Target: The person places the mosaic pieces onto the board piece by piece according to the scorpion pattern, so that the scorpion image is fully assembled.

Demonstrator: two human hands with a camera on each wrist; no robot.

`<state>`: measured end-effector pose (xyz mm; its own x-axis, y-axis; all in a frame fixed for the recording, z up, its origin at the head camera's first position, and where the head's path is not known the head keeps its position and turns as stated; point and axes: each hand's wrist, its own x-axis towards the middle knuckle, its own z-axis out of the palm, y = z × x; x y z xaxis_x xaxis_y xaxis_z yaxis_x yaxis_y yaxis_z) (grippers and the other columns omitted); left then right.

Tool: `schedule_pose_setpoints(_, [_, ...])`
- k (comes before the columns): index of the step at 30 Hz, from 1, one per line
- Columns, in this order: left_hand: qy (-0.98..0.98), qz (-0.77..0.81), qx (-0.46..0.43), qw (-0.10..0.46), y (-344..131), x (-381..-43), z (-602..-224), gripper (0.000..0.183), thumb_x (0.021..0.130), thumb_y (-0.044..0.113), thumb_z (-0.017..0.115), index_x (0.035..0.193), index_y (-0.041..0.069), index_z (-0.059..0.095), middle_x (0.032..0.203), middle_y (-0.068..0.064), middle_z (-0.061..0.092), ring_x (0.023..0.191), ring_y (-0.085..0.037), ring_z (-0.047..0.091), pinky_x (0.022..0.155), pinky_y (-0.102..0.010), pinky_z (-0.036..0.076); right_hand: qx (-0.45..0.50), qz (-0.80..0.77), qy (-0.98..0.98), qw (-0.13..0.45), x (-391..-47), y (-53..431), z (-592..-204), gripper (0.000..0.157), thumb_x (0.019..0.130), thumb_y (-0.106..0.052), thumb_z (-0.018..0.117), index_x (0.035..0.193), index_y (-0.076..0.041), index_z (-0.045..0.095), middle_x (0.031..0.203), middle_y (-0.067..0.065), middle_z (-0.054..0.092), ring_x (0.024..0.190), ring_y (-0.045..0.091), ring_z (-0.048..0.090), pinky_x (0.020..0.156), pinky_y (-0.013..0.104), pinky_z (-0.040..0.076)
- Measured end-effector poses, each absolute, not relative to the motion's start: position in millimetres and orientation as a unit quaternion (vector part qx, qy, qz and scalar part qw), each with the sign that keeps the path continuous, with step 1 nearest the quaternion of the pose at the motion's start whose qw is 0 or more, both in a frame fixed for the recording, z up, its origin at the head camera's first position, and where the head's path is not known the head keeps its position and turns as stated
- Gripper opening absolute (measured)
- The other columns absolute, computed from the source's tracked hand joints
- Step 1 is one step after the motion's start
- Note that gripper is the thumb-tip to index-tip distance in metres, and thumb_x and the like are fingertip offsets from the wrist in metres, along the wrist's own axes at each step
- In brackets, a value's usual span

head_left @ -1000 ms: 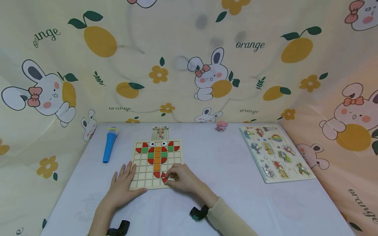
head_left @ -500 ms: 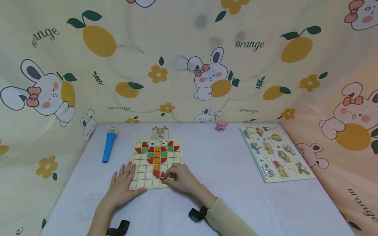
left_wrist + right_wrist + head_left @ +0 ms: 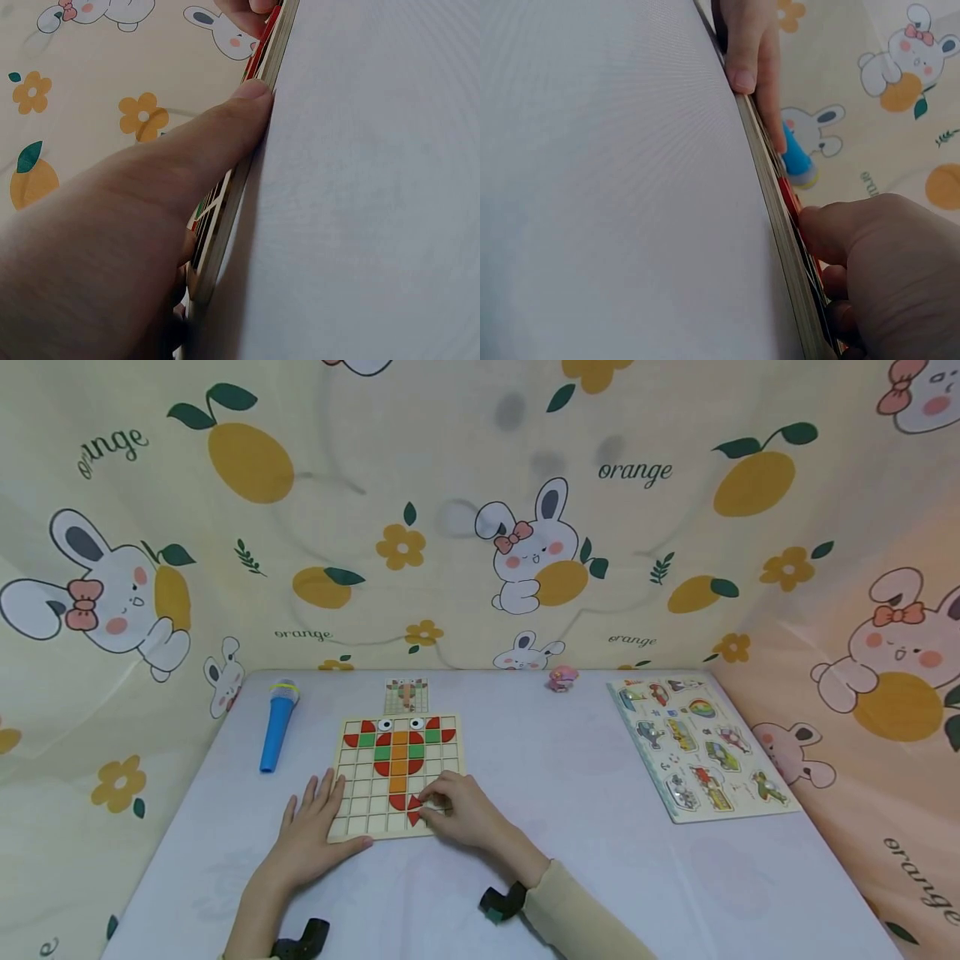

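A cream square grid board (image 3: 360,824) lies on the table, with red, green and orange mosaic tiles and two eye tiles forming a figure. My left hand (image 3: 306,842) rests at its lower left corner, fingers spread, thumb along the front edge; in the left wrist view that thumb (image 3: 225,124) presses on the rim. My right hand (image 3: 465,814) is at the lower right of the figure, thumb and forefinger curled at a small red triangle tile (image 3: 413,818). The right wrist view shows the thumb (image 3: 821,229) against red tile edges (image 3: 787,196). My other right fingers are partly hidden.
A small pattern card (image 3: 407,697) lies behind the board. To its left is a blue toy microphone (image 3: 277,731), at the back a pink figurine (image 3: 562,679), and on the right a picture puzzle board (image 3: 705,752). A printed cloth (image 3: 465,460) hangs behind.
My right thumb has shifted slightly upward and to the right, so more of the lower red triangle tile shows. My left hand stays put on the board.
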<state>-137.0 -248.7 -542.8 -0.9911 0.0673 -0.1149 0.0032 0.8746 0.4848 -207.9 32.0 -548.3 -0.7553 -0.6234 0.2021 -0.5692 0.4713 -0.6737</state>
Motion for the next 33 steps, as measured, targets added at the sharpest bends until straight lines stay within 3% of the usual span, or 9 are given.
schedule_pose_setpoints(14, [0.966,0.251,0.017,0.063,-250.2,-138.3,-546.4,0.126,0.081,0.076,0.073,0.167,0.000,0.021,0.176,-0.025,0.009,0.161,-0.051,-0.001,0.124,-0.075,-0.006,-0.340,-0.393,0.853,0.044,-210.7,31.9,-549.8,0.006,0.099,-0.017,0.076,0.102,-0.013,0.079,0.088,-0.009,0.061,0.079,0.004,0.051,0.071,0.018,0.046])
schedule_pose_setpoints(23, [0.965,0.255,0.017,0.065,-248.8,-137.6,-544.5,0.125,0.082,0.073,0.075,0.167,-0.002,0.022,0.176,-0.026,0.010,0.161,-0.052,-0.001,0.124,-0.075,-0.005,-0.363,-0.380,0.850,0.023,-209.5,31.8,-550.0,0.017,0.100,-0.010,0.071,0.115,-0.010,0.080,0.094,-0.003,0.068,0.077,0.003,0.052,0.069,0.016,0.046])
schedule_pose_setpoints(33, [0.964,0.255,0.018,0.067,-248.5,-137.1,-544.1,0.125,0.082,0.074,0.074,0.167,-0.002,0.022,0.176,-0.026,0.009,0.161,-0.052,-0.001,0.124,-0.075,-0.006,-0.355,-0.382,0.853,0.032,-209.1,32.3,-551.1,0.011,0.099,-0.012,0.072,0.109,-0.011,0.079,0.093,-0.004,0.066,0.081,0.005,0.053,0.073,0.017,0.047])
